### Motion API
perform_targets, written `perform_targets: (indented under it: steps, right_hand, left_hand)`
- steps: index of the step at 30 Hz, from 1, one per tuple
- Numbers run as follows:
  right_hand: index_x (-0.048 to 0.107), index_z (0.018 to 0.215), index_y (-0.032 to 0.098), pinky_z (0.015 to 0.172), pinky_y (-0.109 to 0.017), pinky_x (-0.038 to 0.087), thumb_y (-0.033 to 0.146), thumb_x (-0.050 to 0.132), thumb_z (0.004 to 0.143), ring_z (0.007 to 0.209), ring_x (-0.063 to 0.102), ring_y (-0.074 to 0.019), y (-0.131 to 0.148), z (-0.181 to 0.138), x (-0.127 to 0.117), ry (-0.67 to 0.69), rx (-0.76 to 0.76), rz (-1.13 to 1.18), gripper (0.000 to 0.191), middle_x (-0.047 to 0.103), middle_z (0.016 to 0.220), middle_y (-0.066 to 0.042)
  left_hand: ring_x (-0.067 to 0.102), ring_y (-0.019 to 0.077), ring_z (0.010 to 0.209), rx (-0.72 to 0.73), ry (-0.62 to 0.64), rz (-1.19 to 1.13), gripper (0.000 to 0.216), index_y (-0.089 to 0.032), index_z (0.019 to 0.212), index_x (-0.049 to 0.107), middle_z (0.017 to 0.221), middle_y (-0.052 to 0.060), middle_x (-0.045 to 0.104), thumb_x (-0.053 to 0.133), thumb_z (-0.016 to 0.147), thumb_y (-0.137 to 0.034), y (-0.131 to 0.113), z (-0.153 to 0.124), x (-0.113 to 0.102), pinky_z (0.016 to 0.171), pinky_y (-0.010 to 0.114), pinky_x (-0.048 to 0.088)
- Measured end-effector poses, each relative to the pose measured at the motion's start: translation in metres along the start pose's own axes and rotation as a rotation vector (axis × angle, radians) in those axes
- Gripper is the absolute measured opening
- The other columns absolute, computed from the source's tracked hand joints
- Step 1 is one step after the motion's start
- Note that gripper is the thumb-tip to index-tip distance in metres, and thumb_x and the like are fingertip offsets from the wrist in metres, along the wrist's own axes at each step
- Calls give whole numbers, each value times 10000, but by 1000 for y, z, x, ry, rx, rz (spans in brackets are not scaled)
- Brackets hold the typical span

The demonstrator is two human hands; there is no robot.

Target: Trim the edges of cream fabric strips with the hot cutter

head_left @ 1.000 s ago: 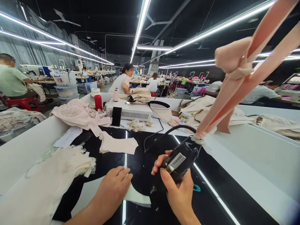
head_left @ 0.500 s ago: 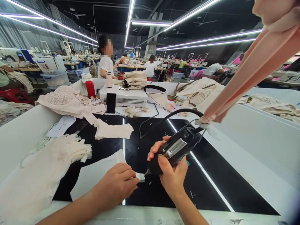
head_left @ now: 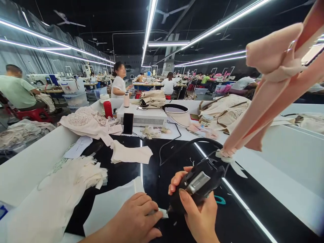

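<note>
My right hand (head_left: 196,206) is wrapped round a black corded handheld power tool (head_left: 198,184), its narrow tip pointing down and left. A knotted pink fabric strap (head_left: 255,111) runs from the tool's back end up to the upper right. My left hand (head_left: 138,216) is closed, pinching a white fabric piece (head_left: 108,202) that lies on the black table panel (head_left: 157,179). One narrow end of this fabric sticks out past my fingertips, right at the tool's tip. I cannot tell whether tip and fabric touch. Fingers hide part of the fabric.
A pile of cut cream fabric (head_left: 50,192) lies at left, with a folded cream piece (head_left: 131,153) beyond. Further back are lace bras (head_left: 86,121), a phone (head_left: 128,123), a white vented box (head_left: 144,116) and a sun visor (head_left: 178,116). A teal clip (head_left: 219,200) lies right of the tool.
My view has tilted upward, so everything sits lower in the picture. Both hands keep their hold, and the fabric end stays at the tool's tip.
</note>
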State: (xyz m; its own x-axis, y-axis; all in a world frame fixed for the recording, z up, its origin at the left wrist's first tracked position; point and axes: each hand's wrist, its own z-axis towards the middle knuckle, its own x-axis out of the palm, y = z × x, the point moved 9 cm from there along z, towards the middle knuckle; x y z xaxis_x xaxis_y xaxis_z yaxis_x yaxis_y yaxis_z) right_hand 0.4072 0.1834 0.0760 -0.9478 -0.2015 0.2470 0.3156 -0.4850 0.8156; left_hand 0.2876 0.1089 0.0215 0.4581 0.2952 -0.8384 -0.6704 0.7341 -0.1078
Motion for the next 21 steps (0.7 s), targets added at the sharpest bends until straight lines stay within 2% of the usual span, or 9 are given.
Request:
perform_targets:
  steps: [5,9,11,14,19,21]
  right_hand:
    - [592,1185,310,584,-268,589,323,749,901,640,651,-139,0,-2,2,7,4,13,324,655,866,-4]
    - [594,1161,296,591,-256,569,361,776,875,644,634,-130,-4,-4,-1,-75,60,38,345,643,861,0]
    - [588,1156,288,589,-263,570,362,774,875,637,630,-132,-3,-3,1,-65,52,32,345,644,858,-1]
    - [579,1154,286,564,-272,572,351,763,881,623,626,-138,0,-1,4,-19,10,11,336,649,845,2]
    - [574,1148,289,551,-265,551,376,795,846,630,602,-136,1,-1,5,-23,24,35,385,641,830,20]
    - [577,1145,289,556,-267,548,383,801,840,639,598,-137,1,-1,5,-35,29,36,390,639,829,22]
  left_hand:
    - [649,199,929,-31,-7,1,301,-188,1135,629,1017,33,702,590,1014,-462,5,-4,6,878,331,518]
    - [645,209,939,-38,-29,10,321,-190,1154,625,1055,36,699,624,993,-468,6,-6,6,852,338,527]
    - [645,212,948,-50,-20,-1,322,-193,1159,627,1067,37,699,644,983,-461,6,-5,4,866,336,529]
    - [640,222,994,-80,29,-35,344,-199,1221,617,1120,40,696,684,966,-420,5,-5,2,911,349,532]
    - [622,256,1053,-118,177,-73,404,-193,1315,584,1191,61,678,697,962,-353,6,-8,5,949,424,542]
    - [618,263,1069,-105,199,-81,408,-178,1326,581,1203,73,675,685,969,-346,4,-8,5,967,441,538]
